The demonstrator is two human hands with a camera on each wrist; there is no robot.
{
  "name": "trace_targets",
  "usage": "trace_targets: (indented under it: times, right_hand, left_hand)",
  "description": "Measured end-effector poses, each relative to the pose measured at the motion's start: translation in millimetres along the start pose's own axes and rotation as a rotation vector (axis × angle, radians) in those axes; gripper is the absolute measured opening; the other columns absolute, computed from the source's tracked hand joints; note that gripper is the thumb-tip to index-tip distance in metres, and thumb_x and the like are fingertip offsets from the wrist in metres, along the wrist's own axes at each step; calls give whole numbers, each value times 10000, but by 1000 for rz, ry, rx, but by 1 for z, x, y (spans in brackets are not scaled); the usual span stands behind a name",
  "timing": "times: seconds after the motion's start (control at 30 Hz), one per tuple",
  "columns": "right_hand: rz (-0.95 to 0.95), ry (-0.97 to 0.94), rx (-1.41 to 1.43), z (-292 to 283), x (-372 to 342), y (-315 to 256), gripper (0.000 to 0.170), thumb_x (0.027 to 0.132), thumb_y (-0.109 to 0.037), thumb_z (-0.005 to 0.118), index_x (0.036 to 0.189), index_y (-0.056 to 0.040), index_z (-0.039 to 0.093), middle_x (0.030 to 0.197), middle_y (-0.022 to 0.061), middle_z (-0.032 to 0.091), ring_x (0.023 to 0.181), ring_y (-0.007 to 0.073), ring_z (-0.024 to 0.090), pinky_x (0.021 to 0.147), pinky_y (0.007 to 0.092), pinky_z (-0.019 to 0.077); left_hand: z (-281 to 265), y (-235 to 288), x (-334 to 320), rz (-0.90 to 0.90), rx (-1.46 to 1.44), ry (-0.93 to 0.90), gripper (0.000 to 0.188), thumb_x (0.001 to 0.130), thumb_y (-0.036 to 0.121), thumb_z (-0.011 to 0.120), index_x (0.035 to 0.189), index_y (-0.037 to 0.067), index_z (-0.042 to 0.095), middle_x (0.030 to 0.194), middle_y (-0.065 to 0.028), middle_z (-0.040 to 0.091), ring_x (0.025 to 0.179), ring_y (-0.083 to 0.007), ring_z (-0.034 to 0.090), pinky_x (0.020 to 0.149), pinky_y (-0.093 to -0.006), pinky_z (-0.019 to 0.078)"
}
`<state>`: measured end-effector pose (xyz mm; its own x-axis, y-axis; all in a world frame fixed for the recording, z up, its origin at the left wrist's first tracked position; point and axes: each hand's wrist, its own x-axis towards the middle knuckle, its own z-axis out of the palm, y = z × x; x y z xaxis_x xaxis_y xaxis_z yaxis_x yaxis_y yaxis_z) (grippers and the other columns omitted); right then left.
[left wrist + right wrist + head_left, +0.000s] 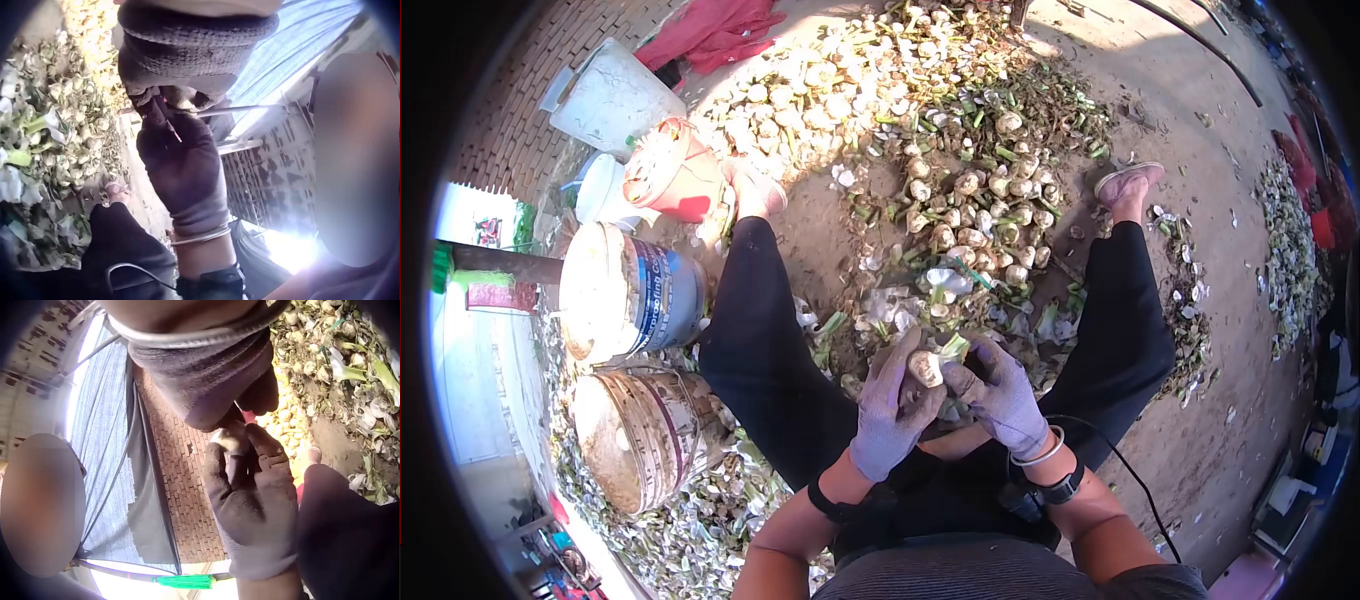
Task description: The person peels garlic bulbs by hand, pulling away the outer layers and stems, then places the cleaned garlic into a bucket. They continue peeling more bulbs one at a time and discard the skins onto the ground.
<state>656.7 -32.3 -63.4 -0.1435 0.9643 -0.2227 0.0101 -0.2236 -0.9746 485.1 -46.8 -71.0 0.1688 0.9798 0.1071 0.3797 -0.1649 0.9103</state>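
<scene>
Both hands wear pale, soil-stained fabric gloves and meet in front of the lap. My left hand (887,410) grips a garlic bulb (925,369) between thumb and fingers; its skin is whitish with brown patches. A short green stem (953,348) sticks out of the bulb toward the right hand. My right hand (1012,405) has its fingers curled in, with thumb and fingertips pinching at the stem side of the bulb. In the right wrist view the bulb (232,440) shows between the left fingertips, partly covered by the right hand.
A heap of garlic bulbs (975,215) with stems lies on the ground between the feet. Buckets stand at the left: a blue-and-white one (670,295), a dirty white one (615,440) and a red one (685,175). Peeled skins (730,510) litter the floor. A black cable (1145,485) runs from the right wrist.
</scene>
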Motion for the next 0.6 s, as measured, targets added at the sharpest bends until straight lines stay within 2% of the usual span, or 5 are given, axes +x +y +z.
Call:
trace_targets:
  times: [0.13, 0.2, 0.3, 0.5, 0.6]
  right_hand:
    - [288, -125, 83, -6, -1, -13, 312, 926, -237, 665, 1116, 2, 600, 904, -10, 612, 797, 76, 536, 696, 232, 469]
    - [306, -173, 114, -12, 2, -7, 303, 925, -229, 665, 1111, 1, 602, 901, -7, 613, 791, 73, 539, 690, 229, 468]
    - [317, -186, 222, -11, 3, -2, 288, 925, -224, 663, 1096, 0, 604, 892, -5, 615, 773, 66, 542, 678, 224, 466]
    - [198, -61, 207, -1, 1, 2, 246, 937, -210, 649, 1057, 0, 604, 879, 8, 625, 774, 64, 549, 677, 227, 464]
    - [314, -174, 378, -5, -3, 4, 219, 934, -193, 650, 1038, -6, 604, 854, 26, 629, 785, 89, 563, 694, 253, 473]
  left_hand:
    - [1, -2, -6, -97, -113, 43, 587, 860, 104, 671, 1386, 0, 431, 1246, -190, 553, 1130, -288, 561, 950, -398, 458]
    - [-9, 10, 2, -800, -799, -119, 561, 892, 125, 650, 1385, -14, 422, 1201, -193, 561, 1078, -273, 571, 935, -404, 461]
    - [-24, 7, 13, -911, -890, -291, 575, 915, 152, 638, 1404, -19, 389, 1129, -187, 559, 1015, -252, 570, 900, -386, 472]
    - [5, 1, 7, 91, 286, 34, 652, 898, 187, 673, 1424, -29, 355, 1081, -166, 541, 991, -248, 556, 852, -355, 486]
    - [0, 3, -1, -233, -307, -34, 638, 918, 250, 655, 1424, -13, 369, 1055, -107, 562, 899, -194, 579, 755, -303, 493]
